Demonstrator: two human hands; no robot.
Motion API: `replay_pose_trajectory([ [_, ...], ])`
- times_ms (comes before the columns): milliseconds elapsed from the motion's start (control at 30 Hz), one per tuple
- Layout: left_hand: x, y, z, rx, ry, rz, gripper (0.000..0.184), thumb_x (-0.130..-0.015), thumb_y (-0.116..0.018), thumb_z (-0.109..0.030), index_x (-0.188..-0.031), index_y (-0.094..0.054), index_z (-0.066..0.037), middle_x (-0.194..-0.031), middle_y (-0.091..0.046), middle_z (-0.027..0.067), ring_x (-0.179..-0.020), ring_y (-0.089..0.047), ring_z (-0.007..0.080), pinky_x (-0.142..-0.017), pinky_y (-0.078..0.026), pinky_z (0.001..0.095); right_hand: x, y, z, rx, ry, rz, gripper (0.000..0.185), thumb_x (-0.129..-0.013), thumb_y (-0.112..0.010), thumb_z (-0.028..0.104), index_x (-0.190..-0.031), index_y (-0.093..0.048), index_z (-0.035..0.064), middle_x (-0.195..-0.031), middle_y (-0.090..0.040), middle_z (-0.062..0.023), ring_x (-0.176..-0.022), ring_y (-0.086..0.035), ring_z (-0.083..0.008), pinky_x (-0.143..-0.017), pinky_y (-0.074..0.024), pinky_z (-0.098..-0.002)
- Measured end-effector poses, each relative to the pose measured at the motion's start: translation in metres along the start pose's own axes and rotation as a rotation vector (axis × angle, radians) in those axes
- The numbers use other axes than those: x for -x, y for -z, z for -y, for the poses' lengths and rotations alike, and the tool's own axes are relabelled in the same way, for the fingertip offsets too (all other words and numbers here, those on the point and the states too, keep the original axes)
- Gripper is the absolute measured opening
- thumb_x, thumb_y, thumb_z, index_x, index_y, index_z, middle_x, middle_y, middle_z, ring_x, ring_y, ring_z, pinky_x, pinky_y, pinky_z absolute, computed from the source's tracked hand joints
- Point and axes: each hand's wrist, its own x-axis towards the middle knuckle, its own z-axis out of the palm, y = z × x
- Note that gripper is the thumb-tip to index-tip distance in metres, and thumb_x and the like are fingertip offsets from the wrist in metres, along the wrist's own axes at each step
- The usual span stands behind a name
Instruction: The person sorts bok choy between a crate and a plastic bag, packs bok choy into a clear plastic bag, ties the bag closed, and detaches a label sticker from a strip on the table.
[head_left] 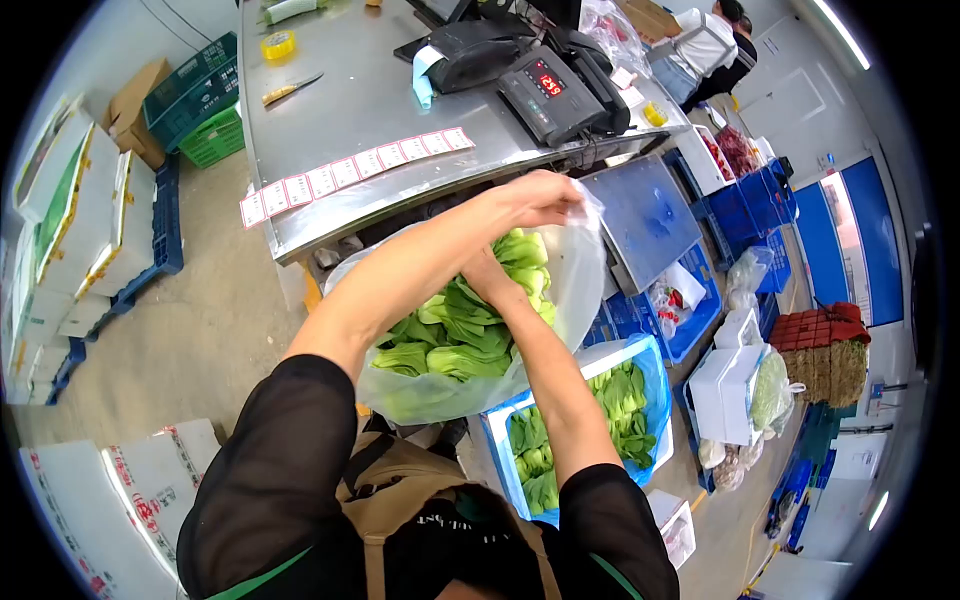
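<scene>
A clear plastic bag [585, 260] full of leafy green bok choy [465, 335] hangs open in front of me. My left hand [548, 197], reaching across to the right, has its fingers closed on the bag's upper right rim. Under that forearm, my right hand [484, 270] is inside the bag mouth against the greens; its fingers are hidden. Below right of the bag, a blue-lined box [495, 430] holds more bok choy [620, 400].
Ahead is a metal table [370, 90] with a label strip [355, 170], a knife [290, 90], tape [278, 45] and a scale display [550, 85]. A metal platform [645, 220] and crates [755, 205] stand right. Foam boxes [120, 220] are left. Two people stand far right.
</scene>
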Motion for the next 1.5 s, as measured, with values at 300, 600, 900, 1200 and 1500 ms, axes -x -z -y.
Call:
replay_pose_trajectory([
  [300, 0.088, 0.048, 0.106, -1.451, -0.46, -0.498, 0.044, -0.094, -0.05, -0.029, -0.122, -0.052, 0.005, -0.122, -0.053, 0.0223, -0.118, -0.048, 0.0357, -0.101, -0.037, 0.0449, 0.085, 0.107, 0.008, -0.438, -0.087, -0.379, 0.04, -0.079, -0.066, 0.006, -0.118, -0.058, 0.0038, -0.132, -0.049, -0.0163, -0.119, -0.05, -0.0376, -0.106, -0.0251, -0.0576],
  [600, 0.083, 0.032, 0.113, -1.76, 0.274, -0.367, 0.026, -0.081, -0.053, -0.008, -0.102, -0.068, -0.004, -0.098, -0.07, 0.0136, -0.096, -0.066, 0.0326, -0.1, -0.023, 0.0705, 0.183, 0.18, 0.029, 0.135, -0.82, 0.352, 0.054, -0.083, -0.063, 0.016, -0.132, -0.045, 0.002, -0.126, -0.046, -0.0328, -0.117, -0.048, -0.0425, -0.096, -0.0404, -0.0484],
  [900, 0.108, -0.023, 0.121, -1.807, -0.637, 0.107, 0.066, -0.077, -0.071, -0.027, -0.133, -0.044, -0.005, -0.133, -0.046, 0.0231, -0.128, -0.041, 0.0379, -0.105, -0.027, 0.0626, 0.153, 0.209, 0.063, 0.292, -0.509, -0.478, 0.061, -0.07, -0.055, -0.004, -0.129, -0.043, -0.0104, -0.13, -0.043, -0.0344, -0.124, -0.039, -0.0485, -0.106, -0.0288, -0.0533],
  [1200, 0.021, 0.042, 0.181, -1.978, -0.251, -0.472, 0.11, -0.073, -0.05, -0.079, -0.147, -0.027, -0.001, -0.151, -0.025, 0.024, -0.142, -0.018, 0.0372, -0.108, -0.011, 0.0672, 0.133, 0.22, 0.052, 0.067, -0.496, -0.572, 0.038, -0.08, -0.054, -0.003, -0.115, -0.045, -0.012, -0.112, -0.045, -0.0385, -0.101, -0.047, -0.0544, -0.088, -0.0384, -0.0568],
  [1500, 0.017, 0.018, 0.136, -1.651, 0.163, -0.169, 0.091, -0.083, -0.047, -0.072, -0.143, -0.037, -0.004, -0.145, -0.035, 0.0278, -0.138, -0.031, 0.04, -0.104, -0.022, 0.0669, 0.128, 0.229, 0.047, -0.137, -0.568, -0.493, 0.055, -0.083, -0.055, -0.002, -0.132, -0.032, -0.0123, -0.119, -0.045, -0.0398, -0.111, -0.042, -0.0555, -0.096, -0.0369, -0.0521],
])
